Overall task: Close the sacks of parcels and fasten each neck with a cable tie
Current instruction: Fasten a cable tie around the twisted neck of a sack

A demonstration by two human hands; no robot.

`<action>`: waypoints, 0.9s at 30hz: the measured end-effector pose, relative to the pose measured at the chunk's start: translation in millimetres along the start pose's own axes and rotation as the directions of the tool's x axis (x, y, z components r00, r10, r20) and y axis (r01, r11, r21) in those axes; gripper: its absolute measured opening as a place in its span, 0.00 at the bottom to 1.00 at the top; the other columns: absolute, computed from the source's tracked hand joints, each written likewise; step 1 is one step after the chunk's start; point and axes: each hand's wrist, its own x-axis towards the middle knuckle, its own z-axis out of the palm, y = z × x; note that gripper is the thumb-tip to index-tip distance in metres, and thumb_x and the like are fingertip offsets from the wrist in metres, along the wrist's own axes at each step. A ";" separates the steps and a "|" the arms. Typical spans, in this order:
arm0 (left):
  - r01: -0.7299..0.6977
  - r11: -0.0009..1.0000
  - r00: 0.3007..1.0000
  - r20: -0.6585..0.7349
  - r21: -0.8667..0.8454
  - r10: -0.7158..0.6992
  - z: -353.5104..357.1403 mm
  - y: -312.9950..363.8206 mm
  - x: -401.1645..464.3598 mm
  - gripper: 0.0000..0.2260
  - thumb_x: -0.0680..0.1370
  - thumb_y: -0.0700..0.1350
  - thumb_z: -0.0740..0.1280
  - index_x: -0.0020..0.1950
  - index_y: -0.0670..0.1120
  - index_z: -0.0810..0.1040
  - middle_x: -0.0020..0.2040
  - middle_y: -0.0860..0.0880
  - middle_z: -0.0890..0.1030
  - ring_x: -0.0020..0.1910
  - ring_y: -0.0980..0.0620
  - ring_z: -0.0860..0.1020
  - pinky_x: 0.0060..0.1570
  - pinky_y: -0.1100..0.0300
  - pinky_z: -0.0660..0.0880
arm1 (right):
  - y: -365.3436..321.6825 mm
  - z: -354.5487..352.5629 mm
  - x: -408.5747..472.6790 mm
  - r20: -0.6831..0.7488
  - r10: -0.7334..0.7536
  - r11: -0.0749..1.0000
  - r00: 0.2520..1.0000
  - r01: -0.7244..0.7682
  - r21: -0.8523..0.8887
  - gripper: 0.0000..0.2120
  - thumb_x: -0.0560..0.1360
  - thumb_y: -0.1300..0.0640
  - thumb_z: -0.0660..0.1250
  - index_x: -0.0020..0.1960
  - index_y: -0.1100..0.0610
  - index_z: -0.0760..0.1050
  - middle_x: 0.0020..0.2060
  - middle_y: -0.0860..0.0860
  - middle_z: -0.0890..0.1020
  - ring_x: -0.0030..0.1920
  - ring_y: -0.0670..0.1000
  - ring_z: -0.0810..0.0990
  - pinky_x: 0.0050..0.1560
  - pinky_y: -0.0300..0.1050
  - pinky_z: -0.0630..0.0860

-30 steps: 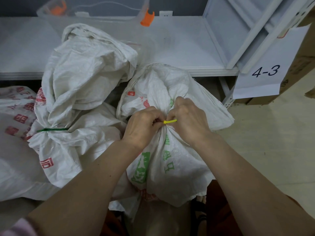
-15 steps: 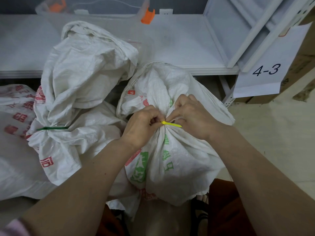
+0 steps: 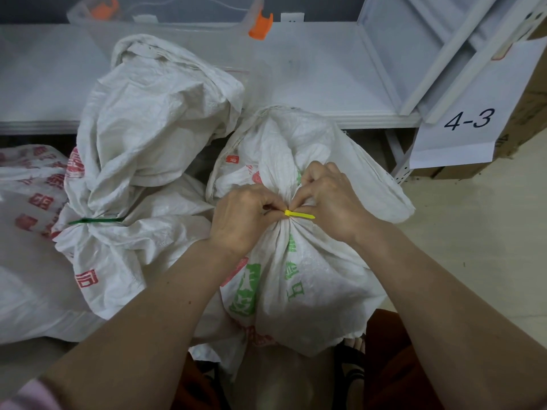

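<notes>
A white woven sack with green print (image 3: 299, 279) stands in front of me, its neck bunched together. A yellow cable tie (image 3: 299, 214) circles that neck, its free tail sticking out to the right. My left hand (image 3: 242, 216) pinches the tie's head end at the left of the neck. My right hand (image 3: 331, 199) grips the gathered neck and the tie just above the tail. To the left stands another white sack with red print (image 3: 148, 134), its neck bound by a green cable tie (image 3: 97, 221).
A third sack with red print (image 3: 26, 232) lies at the far left. Behind runs a low white shelf (image 3: 310, 84) holding a clear plastic bin with orange clips (image 3: 165, 22). A paper label reading 4-3 (image 3: 470, 119) hangs at right over cardboard boxes. Pale floor lies at right.
The yellow tie's tail has grown longer to the right as it is drawn through its head. My right hand has shifted slightly up and right; the left hand has stayed put.
</notes>
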 end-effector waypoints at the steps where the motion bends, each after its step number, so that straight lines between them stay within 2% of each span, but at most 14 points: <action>1: 0.001 1.000 1.000 0.006 0.000 -0.001 -0.1 -0.1 0.1 0.05 0.67 0.51 0.76 0.41 0.53 0.85 0.40 0.56 0.82 0.39 0.55 0.79 0.40 0.53 0.77 | -0.4 -0.4 0.1 0.007 0.005 1.000 1.000 -0.005 -0.001 0.03 0.69 0.53 0.74 0.43 0.51 0.85 0.44 0.45 0.68 0.49 0.45 0.62 0.56 0.45 0.65; 7: -0.006 1.000 1.000 0.022 0.018 0.006 1.6 -3.8 0.2 0.05 0.67 0.50 0.76 0.41 0.53 0.85 0.40 0.57 0.81 0.41 0.52 0.78 0.41 0.51 0.76 | -5.2 3.0 -2.7 0.034 0.022 0.997 0.999 -0.019 -0.079 0.02 0.72 0.53 0.72 0.42 0.50 0.82 0.46 0.44 0.65 0.51 0.45 0.61 0.55 0.42 0.60; 14: 0.022 0.999 0.999 0.034 0.037 -0.024 1.5 -1.6 -1.7 0.04 0.68 0.50 0.76 0.41 0.53 0.85 0.38 0.58 0.81 0.39 0.55 0.78 0.41 0.56 0.74 | -7.7 -2.2 0.4 0.127 0.043 0.991 0.991 -0.027 -0.128 0.02 0.73 0.53 0.72 0.45 0.49 0.83 0.47 0.43 0.67 0.53 0.47 0.64 0.54 0.42 0.59; 22: 0.036 0.999 0.998 0.048 0.005 -0.036 0.9 -1.4 -1.5 0.04 0.68 0.49 0.76 0.41 0.52 0.85 0.39 0.56 0.82 0.38 0.54 0.78 0.42 0.53 0.76 | -10.5 2.4 0.0 0.078 0.036 0.986 0.996 -0.022 -0.168 0.04 0.74 0.56 0.70 0.43 0.50 0.84 0.45 0.44 0.69 0.52 0.48 0.66 0.49 0.41 0.57; 27: 0.021 0.995 0.997 0.065 0.101 -0.028 -1.4 -2.3 -0.9 0.03 0.70 0.50 0.74 0.41 0.52 0.85 0.40 0.56 0.81 0.43 0.55 0.75 0.40 0.58 0.72 | -10.2 2.9 -0.7 0.064 0.034 0.991 0.997 -0.026 -0.135 0.04 0.73 0.56 0.70 0.40 0.51 0.83 0.43 0.42 0.68 0.48 0.45 0.62 0.47 0.41 0.54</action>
